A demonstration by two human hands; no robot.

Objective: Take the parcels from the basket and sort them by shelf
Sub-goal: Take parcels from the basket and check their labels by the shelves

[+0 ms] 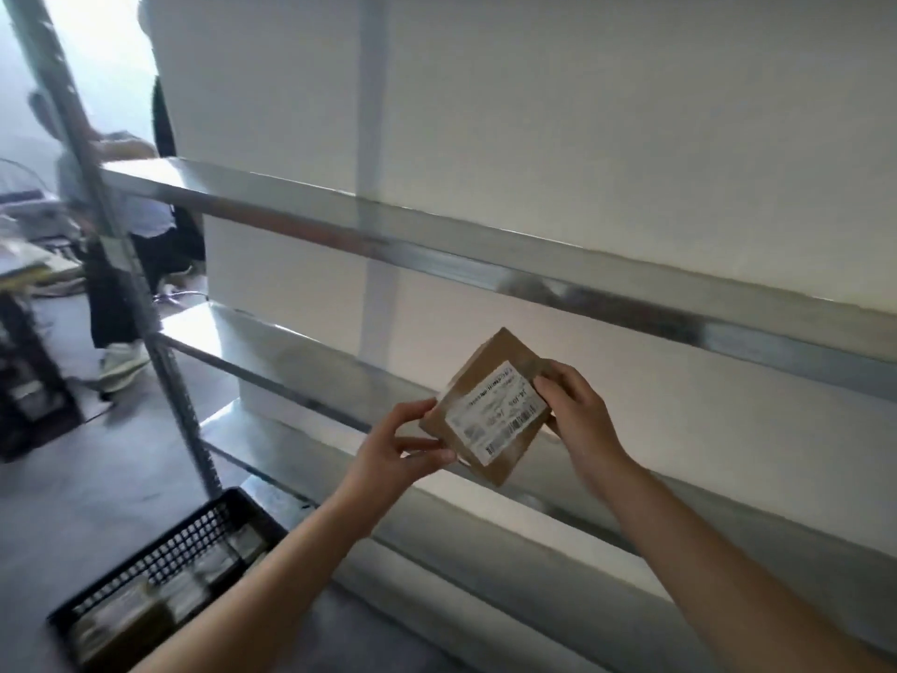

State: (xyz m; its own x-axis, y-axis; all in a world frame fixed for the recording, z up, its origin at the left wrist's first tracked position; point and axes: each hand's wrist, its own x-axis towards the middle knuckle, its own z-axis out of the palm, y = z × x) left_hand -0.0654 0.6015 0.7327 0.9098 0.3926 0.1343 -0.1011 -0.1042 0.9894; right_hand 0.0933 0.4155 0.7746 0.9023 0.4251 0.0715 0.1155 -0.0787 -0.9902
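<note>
Up front, brown white-labelled parcel point(490, 405) in hand point(393, 449).

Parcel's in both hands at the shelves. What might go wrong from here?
The left hand and right hand pinch the parcel only at its edges, so it may slip. Its label sits tilted, so the code could be misread. The basket stands on the floor close by: a trip hazard.

Small brown cardboard parcel point(490, 405) with a white printed label, held tilted between the left hand point(394, 454) and right hand point(577, 410) before grey metal shelving point(485, 255). Black plastic lattice basket point(160, 565) of further parcels on the floor, lower left. Another person point(116, 235) stands beyond the upright.
</note>
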